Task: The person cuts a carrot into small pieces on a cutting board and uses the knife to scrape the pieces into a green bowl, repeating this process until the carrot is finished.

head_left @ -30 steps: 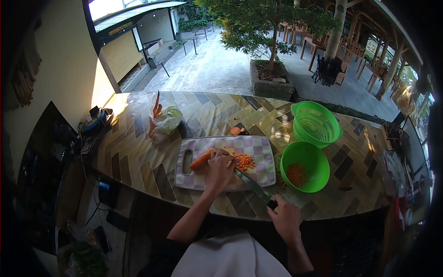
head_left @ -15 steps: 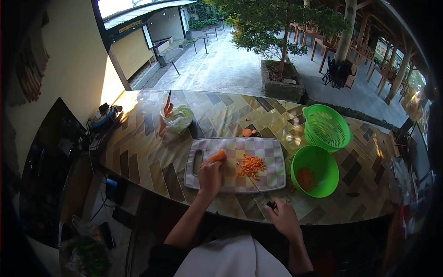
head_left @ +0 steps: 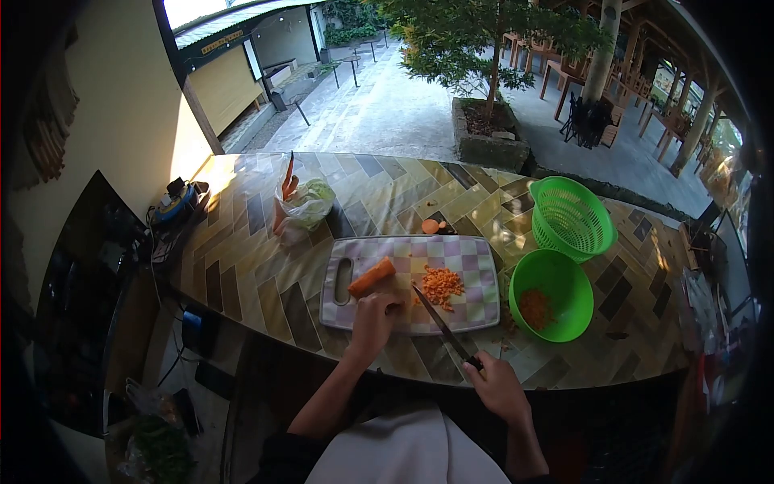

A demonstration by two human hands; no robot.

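On the checkered cutting board [head_left: 399, 315] lies a carrot piece [head_left: 372, 277], left of a pile of diced carrot [head_left: 441, 285]. Just below the carrot piece is my left hand [head_left: 375, 321], its fingers curled in; whether they hold anything is hidden. My right hand [head_left: 494, 382] grips the dark handle of a knife [head_left: 442, 323], whose blade points up and left, its tip beside the diced pile. Right of the board, a green bowl [head_left: 574, 290] holds some shredded or chopped carrot.
A green basket [head_left: 571, 218] stands behind the bowl. Carrot ends [head_left: 430, 227] lie beyond the board. At the back left is a plastic bag [head_left: 308, 203] with vegetables. Cables and a device [head_left: 176, 202] sit at the table's left edge.
My left hand has come off the carrot piece and moved down toward me, its fingers curling. The knife has turned, so its blade now shows broader.
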